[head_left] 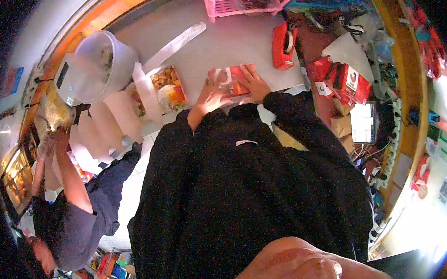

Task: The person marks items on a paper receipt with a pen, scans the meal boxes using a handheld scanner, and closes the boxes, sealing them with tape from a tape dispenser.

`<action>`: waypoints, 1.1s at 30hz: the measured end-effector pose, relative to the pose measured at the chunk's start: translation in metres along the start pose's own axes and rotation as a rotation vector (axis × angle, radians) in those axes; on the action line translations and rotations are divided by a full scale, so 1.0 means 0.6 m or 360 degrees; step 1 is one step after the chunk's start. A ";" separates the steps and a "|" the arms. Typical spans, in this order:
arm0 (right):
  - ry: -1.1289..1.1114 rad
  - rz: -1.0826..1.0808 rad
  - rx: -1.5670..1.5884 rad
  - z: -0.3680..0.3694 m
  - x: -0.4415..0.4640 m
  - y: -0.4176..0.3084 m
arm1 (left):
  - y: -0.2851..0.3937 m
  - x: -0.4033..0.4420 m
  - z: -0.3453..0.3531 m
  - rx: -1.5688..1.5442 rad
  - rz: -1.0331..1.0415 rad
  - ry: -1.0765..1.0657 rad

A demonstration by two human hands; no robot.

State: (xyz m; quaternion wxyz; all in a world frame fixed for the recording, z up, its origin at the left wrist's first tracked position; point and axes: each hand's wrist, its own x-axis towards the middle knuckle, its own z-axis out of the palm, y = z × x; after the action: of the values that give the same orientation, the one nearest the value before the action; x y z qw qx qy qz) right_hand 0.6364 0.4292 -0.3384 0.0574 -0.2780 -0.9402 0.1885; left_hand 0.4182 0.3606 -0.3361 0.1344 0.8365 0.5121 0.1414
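Note:
A flat red cardboard box (232,75) with a pale printed patch lies on the grey worktop in front of me. My left hand (209,96) rests at its near left corner, thumb and fingers apart. On the right part of the box lies my right hand (253,85), its fingers spread over the lid. Left of the box stands an open box of fried food pieces (165,78), with a colourful packet (172,97) at its near end. What the red box contains is hidden.
A red tape dispenser (283,46) and red cartons (348,79) are at right. A large plastic tub (103,65), a paper strip (174,44) and upright box flaps (115,114) are at left. Pink rack (228,8) behind. Another person (82,220) handles a bag (58,114).

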 end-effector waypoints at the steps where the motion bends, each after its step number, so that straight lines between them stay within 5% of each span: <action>1: 0.0095 0.0038 -0.0066 0.010 -0.004 0.002 | 0.005 0.006 0.007 -0.0021 0.0011 0.0005; 6: 0.0133 0.0087 0.0091 -0.022 0.015 -0.003 | 0.041 0.054 -0.031 0.0039 -0.0372 0.0140; 8: -0.0014 0.0498 0.0276 -0.036 -0.001 0.062 | 0.040 0.066 -0.024 0.0016 -0.0440 0.0111; 11: 0.1344 0.1251 0.0483 -0.096 -0.031 0.168 | 0.028 0.066 0.013 0.0030 -0.0484 0.0104; 12: 0.1237 0.1563 0.1599 -0.153 -0.047 0.163 | 0.027 0.067 0.011 0.0025 -0.0478 0.0096; 13: 0.1102 0.1778 0.1218 -0.115 -0.059 0.230 | 0.029 0.071 0.002 -0.0053 -0.0535 -0.0050; 14: 0.1045 0.1883 0.1547 -0.121 -0.062 0.242 | 0.027 0.074 0.003 -0.0128 -0.0589 -0.0192; 18: 0.0987 0.1913 0.1940 -0.082 -0.056 0.279 | 0.025 0.073 0.014 -0.0073 -0.0515 -0.0077; 20: 0.0761 0.1740 0.1092 -0.016 -0.129 0.291 | 0.025 0.070 0.016 0.0124 -0.0547 -0.0056; 22: 0.0863 0.1783 0.0883 -0.033 -0.136 0.203 | 0.019 0.076 0.017 0.0127 -0.0581 -0.0118; 23: 0.1193 0.2045 0.1536 -0.071 -0.122 0.107 | 0.020 0.075 0.021 0.0116 -0.0609 -0.0194; 25: 0.1207 0.2110 0.1631 -0.022 -0.141 0.146 | 0.019 0.071 0.035 0.0112 -0.0588 -0.0092; 26: 0.0992 0.2026 0.1002 0.026 -0.152 0.215 | 0.019 0.073 0.039 0.0126 -0.0565 0.0018; 28: 0.0025 0.1769 -0.0500 0.036 -0.162 0.243 | 0.019 0.085 0.012 -0.0006 -0.0635 -0.0107; 29: 0.0041 0.1760 -0.0487 0.059 -0.184 0.258 | 0.018 0.088 -0.005 -0.0140 -0.0724 -0.0217; 30: -0.0247 0.1921 0.0480 0.089 -0.208 0.297 | 0.017 0.089 -0.016 -0.0119 -0.0748 -0.0188; 33: 0.0362 0.1510 0.1321 -0.102 -0.078 0.024 | 0.052 0.084 -0.045 -0.0209 -0.1047 -0.0013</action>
State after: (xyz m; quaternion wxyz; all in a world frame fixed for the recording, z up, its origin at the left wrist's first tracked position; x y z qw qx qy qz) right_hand 0.6960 0.4347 -0.2877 0.1699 -0.6368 -0.5516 0.5112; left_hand 0.4556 0.3940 -0.2946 0.2286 0.6163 0.7440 0.1197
